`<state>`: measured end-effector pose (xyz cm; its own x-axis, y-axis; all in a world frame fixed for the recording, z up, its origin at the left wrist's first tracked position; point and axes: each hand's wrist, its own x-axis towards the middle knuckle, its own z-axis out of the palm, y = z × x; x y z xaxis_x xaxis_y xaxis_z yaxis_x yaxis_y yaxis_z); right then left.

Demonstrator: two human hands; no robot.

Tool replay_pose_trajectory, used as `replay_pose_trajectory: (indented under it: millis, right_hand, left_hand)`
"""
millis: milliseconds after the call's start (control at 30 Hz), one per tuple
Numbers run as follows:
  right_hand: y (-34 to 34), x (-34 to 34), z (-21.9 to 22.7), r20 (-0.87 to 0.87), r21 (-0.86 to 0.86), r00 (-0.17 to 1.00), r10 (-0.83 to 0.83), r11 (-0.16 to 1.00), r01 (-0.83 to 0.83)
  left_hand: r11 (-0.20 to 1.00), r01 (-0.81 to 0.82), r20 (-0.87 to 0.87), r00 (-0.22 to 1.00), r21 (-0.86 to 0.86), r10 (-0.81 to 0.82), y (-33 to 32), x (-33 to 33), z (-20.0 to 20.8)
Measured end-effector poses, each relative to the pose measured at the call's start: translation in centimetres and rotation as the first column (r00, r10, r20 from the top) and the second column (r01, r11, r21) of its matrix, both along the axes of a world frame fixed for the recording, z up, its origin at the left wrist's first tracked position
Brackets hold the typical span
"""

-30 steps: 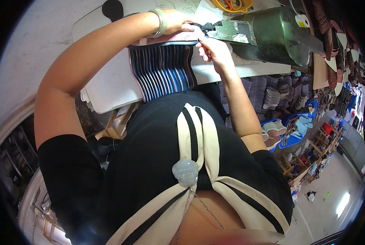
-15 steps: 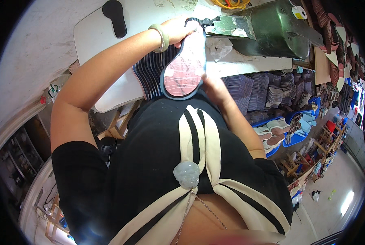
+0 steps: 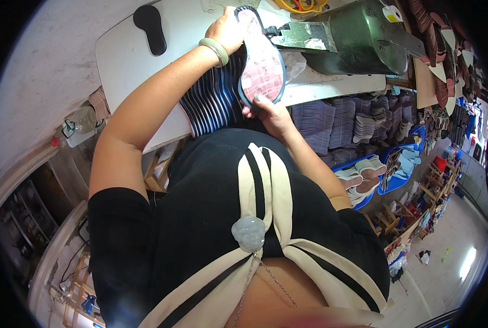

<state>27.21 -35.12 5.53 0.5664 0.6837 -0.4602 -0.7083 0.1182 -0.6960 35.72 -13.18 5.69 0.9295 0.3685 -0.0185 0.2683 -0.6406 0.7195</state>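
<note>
A shoe sole (image 3: 263, 71) with a pink printed face and a dark rim is between my two hands, beside the head of a green sewing machine (image 3: 359, 38). Around the far, narrow end of the sole my left hand (image 3: 227, 31) is closed along its left edge, with some fingers hidden. At the near, wide end my right hand (image 3: 272, 116) grips the rim, thumb on the pink face. Under my left wrist, a row of dark soles (image 3: 214, 98) stands packed together on the white table (image 3: 121, 60).
One black sole (image 3: 150, 30) lies at the table's far left. Stacks of grey soles (image 3: 315, 123) stand right of the table, with blue baskets (image 3: 397, 169) of shoe parts nearer. A yellow basket (image 3: 304, 5) sits beyond the machine.
The sole has shifted away from me and its wide end has swung right. My right hand has moved from its right side to the near end. My left hand has moved farther away.
</note>
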Motion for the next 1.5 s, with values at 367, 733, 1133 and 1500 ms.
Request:
replay_pose_trajectory:
  millis: [367,733,1133,1500]
  right_hand:
    - [3.7,2.3,-1.4,-0.016,0.014,0.992,-0.123,0.992,0.123]
    - [5.9,5.1,-1.2,0.069,-0.106,0.991,-0.114,0.987,0.121]
    - [5.8,7.7,-1.2,0.126,-0.202,0.985,-0.121,0.969,0.145]
    - [5.3,8.6,-0.1,0.317,-0.367,0.948,0.021,0.925,0.102]
  left_hand:
    - [0.952,-0.264,0.24,0.925,-0.157,0.296,0.4,2.0,0.0]
    - [0.825,-0.393,0.395,0.89,0.406,0.23,5.6,4.0,-4.2]
    - [0.679,0.724,-0.142,0.664,-0.125,-0.734,5.5,3.9,1.2]
    - [0.92,0.359,-0.125,0.917,-0.158,-0.379,3.5,-1.0,1.5]
